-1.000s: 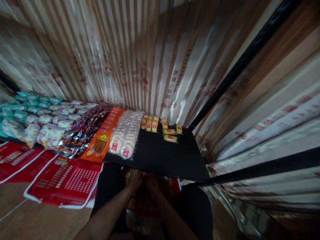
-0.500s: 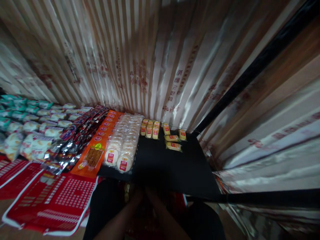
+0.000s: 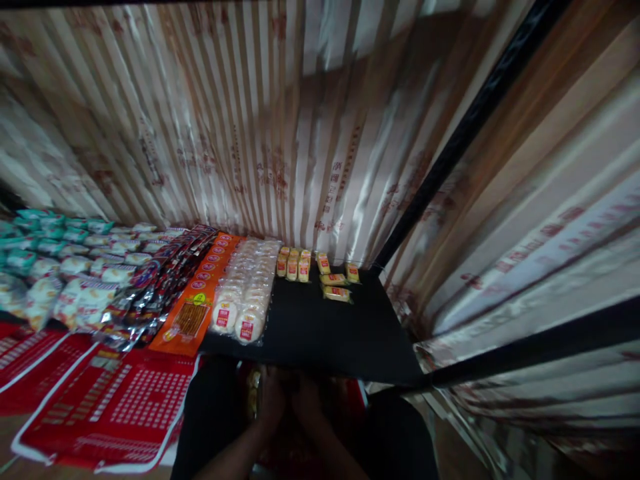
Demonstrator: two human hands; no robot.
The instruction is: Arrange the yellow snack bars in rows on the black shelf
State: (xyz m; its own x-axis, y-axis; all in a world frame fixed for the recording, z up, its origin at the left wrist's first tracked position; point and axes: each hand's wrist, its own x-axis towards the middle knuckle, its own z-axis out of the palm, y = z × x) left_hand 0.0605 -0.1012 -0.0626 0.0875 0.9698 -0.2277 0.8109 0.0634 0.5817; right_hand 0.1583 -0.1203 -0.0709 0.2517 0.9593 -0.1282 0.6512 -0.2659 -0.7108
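Note:
My left hand [image 3: 273, 395] and my right hand [image 3: 306, 398] are close together between my knees, low at the front edge of the black shelf [image 3: 320, 340]. Deep shadow hides the fingers of both, so what they hold, if anything, does not show. Beneath them is a dark red container [image 3: 357, 395], mostly in shadow. Some yellow-wrapped packets [image 3: 253, 387] lie in it beside my left hand. On the shelf above, several small yellow-wrapped snacks [image 3: 293, 267] stand grouped at the back, and a few loose yellow packets [image 3: 337, 293] lie to their right.
Clear packs of round white crackers [image 3: 249, 323] lie left of the yellow snacks, then orange stick-snack bags [image 3: 187, 320], dark shiny packets [image 3: 150, 293], white bags [image 3: 80, 300] and green bags [image 3: 37, 227]. A red basket [image 3: 135, 400] stands lower left. Black posts [image 3: 430, 180] and striped sheeting [image 3: 240, 133] enclose the shelf.
The view has shifted slightly, so the shelf's right end appears farther left. My hands show a little more clearly and are still low between my knees. The shelf goods look unchanged.

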